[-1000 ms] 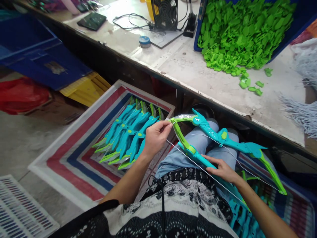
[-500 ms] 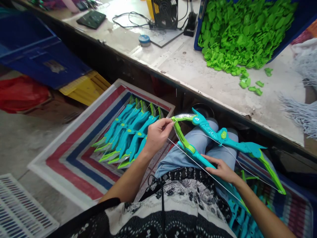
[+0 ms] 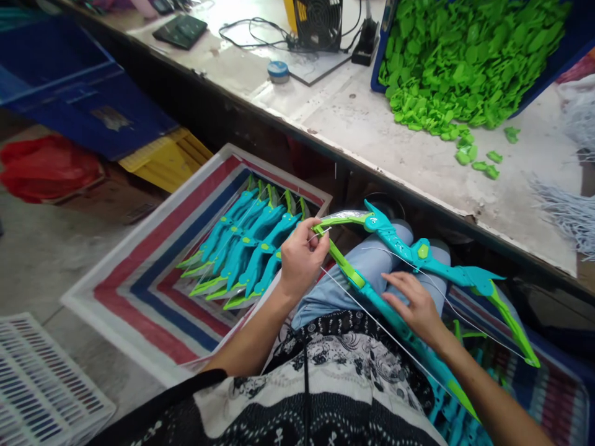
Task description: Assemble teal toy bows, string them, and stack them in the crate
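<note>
Two turquoise-and-green toy bows lie across my lap. My left hand [image 3: 301, 260] pinches the green tip of the near toy bow [image 3: 344, 267], where a short white string end sticks out between the fingers. The bow's white string [image 3: 372, 314] runs along its near side toward the lower right. Close to that grip is the left tip of the far toy bow [image 3: 395, 246]; I cannot tell whether the fingers touch it. A loose white string [image 3: 439, 291] hangs by the far bow. My right hand [image 3: 416, 308] hovers above the near bow's middle, fingers apart, holding nothing.
Left of my knees, a striped-lined crate [image 3: 153, 310] holds several finished-looking bows [image 3: 251, 238]. More bows [image 3: 453, 402] lie at lower right. On the workbench [image 3: 325, 114] are a blue bin of green plastic parts [image 3: 465, 68], a fan [image 3: 320, 25] and white strings [image 3: 564, 210].
My right hand has lifted off the near bow and its fingers have spread. My left hand has shifted slightly left and down at the tip, and a string end now shows there.
</note>
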Demonstrator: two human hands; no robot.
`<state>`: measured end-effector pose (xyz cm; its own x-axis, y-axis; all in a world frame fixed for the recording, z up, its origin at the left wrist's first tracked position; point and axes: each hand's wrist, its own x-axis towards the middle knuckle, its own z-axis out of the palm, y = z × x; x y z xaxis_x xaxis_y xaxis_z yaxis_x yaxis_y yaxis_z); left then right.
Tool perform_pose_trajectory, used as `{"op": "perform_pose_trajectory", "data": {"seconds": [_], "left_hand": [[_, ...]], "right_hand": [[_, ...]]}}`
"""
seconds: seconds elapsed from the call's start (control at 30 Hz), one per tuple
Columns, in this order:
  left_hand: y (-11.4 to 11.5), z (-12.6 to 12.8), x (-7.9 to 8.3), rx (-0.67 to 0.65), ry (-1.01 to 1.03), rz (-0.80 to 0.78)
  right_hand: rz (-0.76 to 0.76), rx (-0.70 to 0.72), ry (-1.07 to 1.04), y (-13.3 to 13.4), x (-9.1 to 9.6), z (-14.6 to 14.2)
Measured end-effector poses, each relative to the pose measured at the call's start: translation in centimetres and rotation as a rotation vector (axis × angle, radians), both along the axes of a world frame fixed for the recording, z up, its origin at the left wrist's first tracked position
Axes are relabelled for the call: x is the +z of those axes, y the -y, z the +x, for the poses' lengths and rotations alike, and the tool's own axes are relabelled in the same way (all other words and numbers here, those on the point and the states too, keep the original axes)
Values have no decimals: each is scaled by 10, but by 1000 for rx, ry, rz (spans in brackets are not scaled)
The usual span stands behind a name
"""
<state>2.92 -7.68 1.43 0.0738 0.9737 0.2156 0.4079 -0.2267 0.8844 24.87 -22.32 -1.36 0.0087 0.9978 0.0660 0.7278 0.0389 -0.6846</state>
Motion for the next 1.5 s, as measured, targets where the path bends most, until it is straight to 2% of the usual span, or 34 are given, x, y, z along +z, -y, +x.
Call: {"op": "perform_pose_trajectory", "data": {"seconds": [0.1, 0.2, 0.27, 0.4, 0.53, 0.6, 0.67, 0.8, 0.87, 0.9, 0.93, 1.0, 1.03, 1.07, 1.13, 1.2, 1.27, 1.3, 1.37, 1.5], "left_hand": [[7, -5, 0, 30, -7, 5], [11, -10, 2, 47, -17, 20], [13, -12, 2, 47, -14, 31], [14, -15, 1, 42, 8, 24], [10, -14, -5, 20, 30, 10], [6, -13, -10, -20, 48, 55], [2, -13, -15, -62, 107, 95], [-5, -11, -19, -174, 161, 96], [-10, -10, -15, -209, 159, 21], [-13, -9, -12, -204, 197, -55], [-17, -9, -9, -191, 261, -149], [-24, -11, -2, -180, 394, -360], [-27, -13, 2, -173, 436, -443], [-29, -16, 5, -161, 441, -485], [-31, -23, 10, -122, 324, -423], [-28, -28, 14, -41, 130, -248], [-23, -30, 16, 29, 13, -134], [-20, -30, 16, 53, 32, -132], [-16, -27, 16, 65, 197, -225], [-15, -24, 17, 20, 520, -536]], "right_hand": [[224, 68, 14, -54, 22, -21], [305, 224, -67, -109, 35, -49], [320, 291, -137, -133, 39, -65], [329, 331, -217, -145, 42, -81], [386, 333, -96, -142, 42, -80], [416, 318, -11, -152, 41, -69], [431, 245, 37, -170, 40, -48], [525, -102, -19, -202, 52, -3], [590, -191, -72, -199, 61, -8], [608, -172, -96, -191, 63, -20], [614, -117, -120, -180, 63, -36], [606, 87, -161, -153, 55, -75], [595, 142, -190, -140, 47, -92], [579, 137, -229, -130, 38, -106], [540, 58, -336, -118, 19, -121], [499, -22, -436, -119, 5, -126], [464, -50, -492, -126, -1, -126], [448, -62, -509, -129, -2, -127], [417, -114, -553, -134, -1, -129], [388, -190, -651, -138, 4, -130]]}}
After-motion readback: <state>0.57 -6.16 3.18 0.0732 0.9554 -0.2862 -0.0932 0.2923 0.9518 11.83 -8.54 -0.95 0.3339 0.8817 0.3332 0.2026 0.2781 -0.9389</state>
